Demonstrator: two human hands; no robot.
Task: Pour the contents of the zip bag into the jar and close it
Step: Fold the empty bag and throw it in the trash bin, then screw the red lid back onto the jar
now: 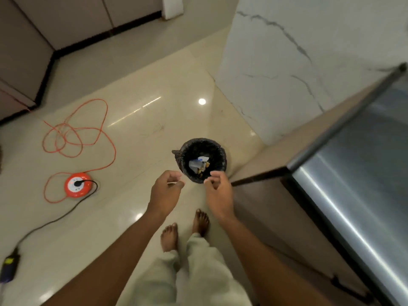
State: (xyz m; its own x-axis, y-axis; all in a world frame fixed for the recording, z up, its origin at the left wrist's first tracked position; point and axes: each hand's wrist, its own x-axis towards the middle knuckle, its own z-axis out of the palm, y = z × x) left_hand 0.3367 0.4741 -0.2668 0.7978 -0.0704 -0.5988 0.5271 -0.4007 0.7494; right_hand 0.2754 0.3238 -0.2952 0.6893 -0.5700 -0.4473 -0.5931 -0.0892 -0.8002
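I look straight down at a small bin lined with a black bag [217, 151] standing on the floor. Inside it lies a crumpled clear plastic bag [194, 166] with some yellowish scraps beside it. My left hand [165, 191] hovers just left of the bin's near rim, fingers loosely curled and holding nothing. Over the rim's near right edge is my right hand [218, 191], also loosely curled and holding nothing. No jar is in view.
A steel counter edge [353, 195] and cabinet side run along the right. An orange cable reel [77, 184] with looped orange cord [77, 133] and a black lead lies on the left floor. My bare feet [185, 228] stand just behind the bin.
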